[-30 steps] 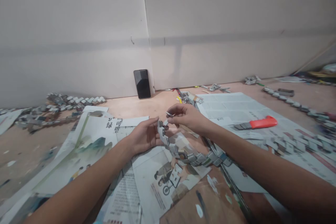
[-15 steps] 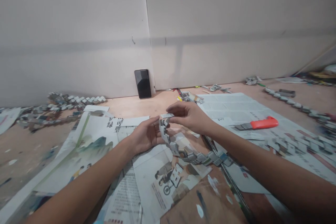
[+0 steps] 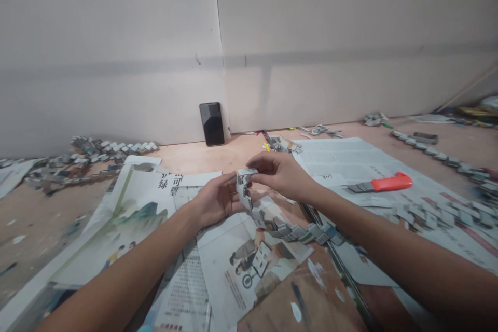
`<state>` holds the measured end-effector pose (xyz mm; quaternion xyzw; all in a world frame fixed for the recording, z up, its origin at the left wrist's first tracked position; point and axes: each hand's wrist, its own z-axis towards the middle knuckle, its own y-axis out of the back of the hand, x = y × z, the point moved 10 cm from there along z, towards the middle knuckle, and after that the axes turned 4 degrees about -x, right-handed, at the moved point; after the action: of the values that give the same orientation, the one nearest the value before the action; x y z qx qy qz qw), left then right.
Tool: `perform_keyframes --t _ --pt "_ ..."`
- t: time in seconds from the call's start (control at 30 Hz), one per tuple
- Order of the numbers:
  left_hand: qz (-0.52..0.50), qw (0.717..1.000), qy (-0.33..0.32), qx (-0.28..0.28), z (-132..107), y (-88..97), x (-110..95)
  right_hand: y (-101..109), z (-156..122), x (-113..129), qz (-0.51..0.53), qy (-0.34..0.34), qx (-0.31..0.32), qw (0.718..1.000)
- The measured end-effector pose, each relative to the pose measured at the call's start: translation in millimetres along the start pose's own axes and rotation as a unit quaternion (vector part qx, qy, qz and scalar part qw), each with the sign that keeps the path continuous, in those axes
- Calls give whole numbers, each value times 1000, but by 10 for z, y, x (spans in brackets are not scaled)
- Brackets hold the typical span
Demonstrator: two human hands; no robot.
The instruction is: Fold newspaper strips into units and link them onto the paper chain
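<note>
In the head view, both bare forearms reach in from the bottom edge and meet just below the middle of the frame. The left hand (image 3: 216, 199) is curled shut around the upper end of a paper chain (image 3: 274, 224), its fingers wrapped over the top links and its thumb towards the right hand. The right hand (image 3: 278, 171) comes in from the lower right. Its thumb and fingers are closed in a pinch on a small folded link (image 3: 246, 172), which sits at the very top of the chain, touching the link below it. From the hands the chain hangs down and trails towards the lower right. It lies across an open newspaper (image 3: 155, 202) spread on the floor (image 3: 202, 155). A second newspaper sheet (image 3: 342, 158) lies flat at centre right, and an orange-handled knife (image 3: 383, 182) rests on it, well apart from the hands. More linked paper lies to the right of the knife as a loose strip (image 3: 439, 212). Another long chain (image 3: 436, 153) runs along the floor at the far right. At the left edge a heap of chains (image 3: 89, 153) sits near the pale wall (image 3: 311, 36). A dark phone (image 3: 212, 123) leans upright against that wall, above the hands in the frame.
</note>
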<state>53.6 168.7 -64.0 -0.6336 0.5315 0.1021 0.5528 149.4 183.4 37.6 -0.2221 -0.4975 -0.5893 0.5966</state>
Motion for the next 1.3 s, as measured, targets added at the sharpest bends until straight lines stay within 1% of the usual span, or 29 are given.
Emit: perform_keyframes --t 0.17,0.27,0.37,0.47,0.57,0.63,0.7,0.73,0.87,0.93,1.03,1.17,1.23,1.3 --pt "-11 1000 -11 -12 4 28 -17 10 -1 24 -37 14 -6 999" --pt "-14 1000 -19 -9 1 24 -31 53 -15 82 -90 40 -31 995" --pt "-18 999 -28 7 -2 -4 -48 75 -54 181 -168 93 -56 980" --pt "-23 999 -32 24 -2 -28 -53 25 -109 257 -236 156 -55 958" --pt "-11 999 -41 31 -5 -30 -58 -25 -150 275 -267 194 -48 943" --pt "7 997 -56 54 -17 -74 -71 -39 -159 280 -272 202 -47 940" --pt "27 994 -71 75 -27 -119 -79 -37 -150 280 -269 195 -51 942" --pt "33 993 -81 75 -27 -122 -89 -22 -135 264 -264 179 -56 946" --pt "41 991 -122 31 -11 -62 -141 53 -55 73 -191 66 -63 977" --pt "46 989 -136 23 -10 -61 -158 59 -33 -5 -145 35 -55 987" --pt "58 986 -154 19 -11 -64 -177 100 -23 -46 -126 24 -64 990" --pt "85 979 -185 -2 -3 -24 -204 128 -34 -5 -170 32 -74 982" --pt "116 970 -213 -19 -9 -4 -235 142 -33 1 -173 23 -81 981" --pt "159 956 -246 -38 -32 -6 -275 173 -23 -26 -156 -1 -96 983"
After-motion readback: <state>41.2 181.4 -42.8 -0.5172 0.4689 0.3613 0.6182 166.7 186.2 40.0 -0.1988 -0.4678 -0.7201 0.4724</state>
